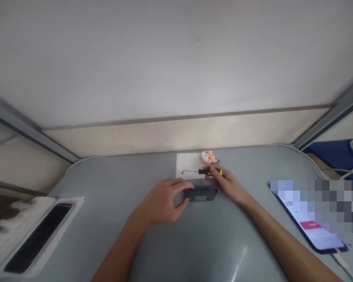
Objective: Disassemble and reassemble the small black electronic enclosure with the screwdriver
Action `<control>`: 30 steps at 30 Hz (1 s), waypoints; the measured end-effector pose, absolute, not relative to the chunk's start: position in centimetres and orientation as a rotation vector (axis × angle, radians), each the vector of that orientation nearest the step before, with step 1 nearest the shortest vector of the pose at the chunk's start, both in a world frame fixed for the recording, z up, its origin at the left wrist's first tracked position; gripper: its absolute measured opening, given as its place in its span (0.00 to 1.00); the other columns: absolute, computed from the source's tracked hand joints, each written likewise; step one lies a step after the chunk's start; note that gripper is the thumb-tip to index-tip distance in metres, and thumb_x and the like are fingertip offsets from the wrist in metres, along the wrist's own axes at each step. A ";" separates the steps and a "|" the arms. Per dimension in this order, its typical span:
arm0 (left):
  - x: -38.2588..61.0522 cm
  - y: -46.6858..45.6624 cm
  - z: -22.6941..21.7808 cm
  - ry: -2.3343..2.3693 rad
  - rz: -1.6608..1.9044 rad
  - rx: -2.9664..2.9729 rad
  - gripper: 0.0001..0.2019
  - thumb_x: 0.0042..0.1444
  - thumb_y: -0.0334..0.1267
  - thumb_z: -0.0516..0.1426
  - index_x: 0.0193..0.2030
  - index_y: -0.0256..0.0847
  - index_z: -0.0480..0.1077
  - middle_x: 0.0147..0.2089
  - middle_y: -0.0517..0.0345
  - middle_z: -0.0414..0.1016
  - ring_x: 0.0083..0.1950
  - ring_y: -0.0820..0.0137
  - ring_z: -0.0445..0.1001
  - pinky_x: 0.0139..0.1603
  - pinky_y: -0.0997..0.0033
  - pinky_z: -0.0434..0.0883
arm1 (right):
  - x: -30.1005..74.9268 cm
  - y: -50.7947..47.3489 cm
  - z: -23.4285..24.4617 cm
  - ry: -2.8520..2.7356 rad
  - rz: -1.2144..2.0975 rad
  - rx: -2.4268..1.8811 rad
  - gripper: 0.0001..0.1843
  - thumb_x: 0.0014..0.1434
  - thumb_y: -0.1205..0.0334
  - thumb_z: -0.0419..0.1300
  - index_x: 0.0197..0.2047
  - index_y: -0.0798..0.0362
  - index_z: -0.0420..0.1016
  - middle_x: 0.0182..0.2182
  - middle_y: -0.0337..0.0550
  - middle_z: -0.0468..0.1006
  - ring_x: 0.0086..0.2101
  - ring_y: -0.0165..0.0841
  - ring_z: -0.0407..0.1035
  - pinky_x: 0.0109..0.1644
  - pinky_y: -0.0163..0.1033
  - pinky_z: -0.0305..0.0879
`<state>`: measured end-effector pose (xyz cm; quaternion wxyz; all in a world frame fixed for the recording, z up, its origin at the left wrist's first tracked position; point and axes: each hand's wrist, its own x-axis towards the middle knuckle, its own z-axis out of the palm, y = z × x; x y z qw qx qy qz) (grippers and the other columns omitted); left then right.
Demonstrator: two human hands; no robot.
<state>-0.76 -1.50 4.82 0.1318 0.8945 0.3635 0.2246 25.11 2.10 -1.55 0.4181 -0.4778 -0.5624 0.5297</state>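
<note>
My left hand (pixel 167 199) grips the left end of a small black box (pixel 200 193), thumb at the front and fingers over the top. The box has a row of vent slots along its upper side and a pale label on its front. My right hand (pixel 223 180) is closed around the black and yellow handle of a screwdriver (pixel 204 171). Its thin shaft points left over a white sheet of paper (pixel 184 159), where tiny dark bits, perhaps screws, lie by the tip. Just behind the handle sits an orange and white animal-faced item (pixel 208 157).
A large phone (pixel 306 219) with a lit, partly blurred screen and a white cable (pixel 342 262) lies at the right. On the left, a dark flat device (pixel 39 237) rests on white paper. A pale wall (pixel 176 58) and metal frame posts (pixel 326 117) bound the grey table (pixel 114 176).
</note>
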 end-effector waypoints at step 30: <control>0.9 0.5 -0.6 1.187 0.722 1.933 0.10 0.71 0.43 0.53 0.45 0.43 0.72 0.41 0.59 0.79 0.41 0.68 0.77 0.43 0.69 0.74 | 27.9 4.3 -1.2 -0.665 1.380 -1.056 0.20 0.57 0.43 0.64 0.39 0.53 0.81 0.22 0.37 0.70 0.20 0.26 0.51 0.22 0.38 0.41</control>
